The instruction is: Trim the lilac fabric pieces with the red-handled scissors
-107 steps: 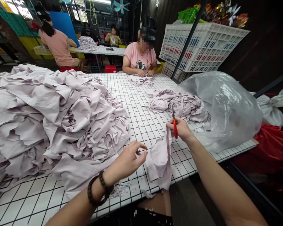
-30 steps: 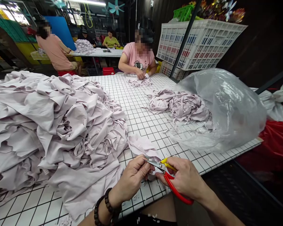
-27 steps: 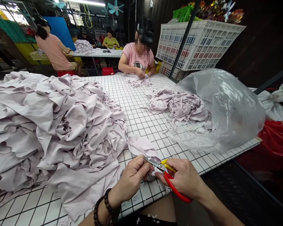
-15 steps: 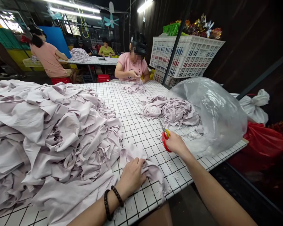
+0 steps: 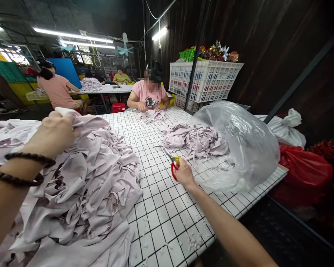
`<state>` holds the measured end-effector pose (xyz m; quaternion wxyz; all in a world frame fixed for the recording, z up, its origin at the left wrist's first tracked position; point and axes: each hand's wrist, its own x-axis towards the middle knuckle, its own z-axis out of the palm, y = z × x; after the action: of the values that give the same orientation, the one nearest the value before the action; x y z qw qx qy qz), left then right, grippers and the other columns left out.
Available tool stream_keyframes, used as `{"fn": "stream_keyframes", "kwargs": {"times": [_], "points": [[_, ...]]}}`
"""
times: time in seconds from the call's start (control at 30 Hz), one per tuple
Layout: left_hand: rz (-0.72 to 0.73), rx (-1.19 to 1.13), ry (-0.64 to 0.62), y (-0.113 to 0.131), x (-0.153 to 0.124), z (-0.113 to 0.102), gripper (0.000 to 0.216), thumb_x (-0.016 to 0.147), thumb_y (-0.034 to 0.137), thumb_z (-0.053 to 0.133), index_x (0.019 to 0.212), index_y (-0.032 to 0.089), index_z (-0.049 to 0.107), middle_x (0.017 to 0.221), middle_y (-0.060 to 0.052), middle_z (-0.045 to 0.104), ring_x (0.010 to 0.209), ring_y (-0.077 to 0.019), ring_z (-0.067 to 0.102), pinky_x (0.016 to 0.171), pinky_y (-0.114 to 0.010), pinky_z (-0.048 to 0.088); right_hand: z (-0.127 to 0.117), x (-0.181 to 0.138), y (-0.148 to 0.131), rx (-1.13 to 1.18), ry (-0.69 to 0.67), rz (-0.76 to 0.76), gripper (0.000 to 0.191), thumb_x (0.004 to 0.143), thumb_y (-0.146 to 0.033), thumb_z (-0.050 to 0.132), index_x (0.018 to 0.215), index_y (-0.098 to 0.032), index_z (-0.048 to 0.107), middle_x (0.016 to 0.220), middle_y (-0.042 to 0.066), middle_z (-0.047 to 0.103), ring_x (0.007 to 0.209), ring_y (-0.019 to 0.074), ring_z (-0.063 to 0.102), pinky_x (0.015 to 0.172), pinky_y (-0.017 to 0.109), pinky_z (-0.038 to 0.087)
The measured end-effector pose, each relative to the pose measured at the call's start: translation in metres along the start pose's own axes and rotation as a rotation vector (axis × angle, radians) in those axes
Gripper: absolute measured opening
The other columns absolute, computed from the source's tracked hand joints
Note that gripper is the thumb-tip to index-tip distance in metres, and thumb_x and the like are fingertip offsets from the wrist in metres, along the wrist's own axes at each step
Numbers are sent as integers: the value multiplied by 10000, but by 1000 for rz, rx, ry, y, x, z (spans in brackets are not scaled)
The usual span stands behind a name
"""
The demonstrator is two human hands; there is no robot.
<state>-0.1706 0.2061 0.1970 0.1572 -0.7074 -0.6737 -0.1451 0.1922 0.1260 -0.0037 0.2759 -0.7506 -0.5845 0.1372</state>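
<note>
A worker's left hand, two dark beaded bracelets on its wrist, is closed tight around a piece of cloth raised at the top of a large cloth pile of pale lilac offcuts, which covers the left side of the grid-marked worktop down to its near edge. The right hand, out over the middle of the worktop, is wrapped around red-and-yellow-handled scissors, blades pointing toward the far edge. Just beyond lies a smaller heap of strips, touching a clear plastic bag that bulges along the right edge. At the far edge a person in a pink shirt handles more scraps, with a white crate behind the far right corner.
</note>
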Motion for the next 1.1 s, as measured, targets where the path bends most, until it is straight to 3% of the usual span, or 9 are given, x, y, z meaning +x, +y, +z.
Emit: {"fn": "stream_keyframes", "kwargs": {"times": [0.1, 0.2, 0.3, 0.4, 0.6, 0.67, 0.8, 0.93, 1.1], "points": [[-31, 127, -116, 13, -13, 12, 580, 771, 449, 618, 1079, -41, 584, 1306, -270, 386, 1169, -443, 378, 899, -628, 347, 2, -64, -27, 122, -81, -162, 162, 796, -90, 519, 873, -221, 466, 843, -21, 601, 709, 123, 580, 609, 209, 454], [181, -132, -61, 56, -60, 36, 516, 900, 456, 405, 1114, 26, 595, 1213, -152, 523, 1142, -303, 462, 947, -465, 363, 8, -128, -46, 399, -192, -391, 157, 776, -89, 486, 796, -227, 414, 785, -11, 556, 650, 133, 526, 554, 227, 409], [201, -608, -653, 102, -117, 71, 494, 840, 555, 476, 843, 105, 679, 770, -76, 667, 682, -196, 610, 667, -299, 470, 14, -172, -51, 476, -244, -429, 190, 746, -80, 484, 764, -232, 371, 751, -9, 513, 669, 150, 503, 573, 247, 392], [-35, -1085, -1244, 133, -168, 107, 493, 773, 598, 569, 809, 118, 675, 730, -72, 683, 537, -168, 603, 535, -274, 468, 22, -196, -43, 487, -274, -390, 183, 747, -75, 473, 800, -229, 390, 780, 4, 521, 698, 157, 504, 592, 252, 396], [-495, -1605, -1656, 161, -218, 138, 375, 814, 456, 638, 895, 93, 689, 772, -87, 705, 671, -146, 654, 589, -217, 498, 22, -215, -33, 481, -278, -315, 206, 700, -64, 493, 775, -228, 393, 779, 7, 533, 689, 156, 503, 559, 242, 375], [-583, -1753, -1683, 166, -225, 141, 295, 797, 362, 691, 922, 95, 677, 826, -90, 715, 719, -147, 667, 625, -219, 508, 12, -215, -32, 483, -312, -281, 207, 686, -76, 519, 749, -227, 391, 762, 0, 538, 659, 145, 497, 539, 234, 367], [-615, -1908, -1475, 170, -237, 144, 237, 723, 264, 778, 803, 91, 637, 779, -55, 691, 634, -106, 638, 619, -208, 501, -12, -200, -19, 521, -389, -102, 133, 747, -171, 563, 766, -228, 445, 683, -28, 533, 563, 121, 479, 479, 214, 359], [-471, -1909, -1358, 171, -243, 141, 309, 737, 337, 762, 881, 101, 625, 829, -51, 672, 577, -73, 585, 606, -215, 481, -23, -170, 5, 487, -193, 93, 123, 797, -296, 570, 857, -222, 492, 709, -15, 566, 577, 133, 517, 539, 235, 423], [-176, -1682, -1081, 178, -244, 133, 379, 808, 497, 628, 847, 120, 633, 798, -17, 616, 479, -46, 452, 487, -202, 373, -21, -148, 17, 511, -221, 100, 190, 791, -365, 606, 864, -206, 531, 735, -3, 583, 622, 143, 532, 589, 252, 448]]}}
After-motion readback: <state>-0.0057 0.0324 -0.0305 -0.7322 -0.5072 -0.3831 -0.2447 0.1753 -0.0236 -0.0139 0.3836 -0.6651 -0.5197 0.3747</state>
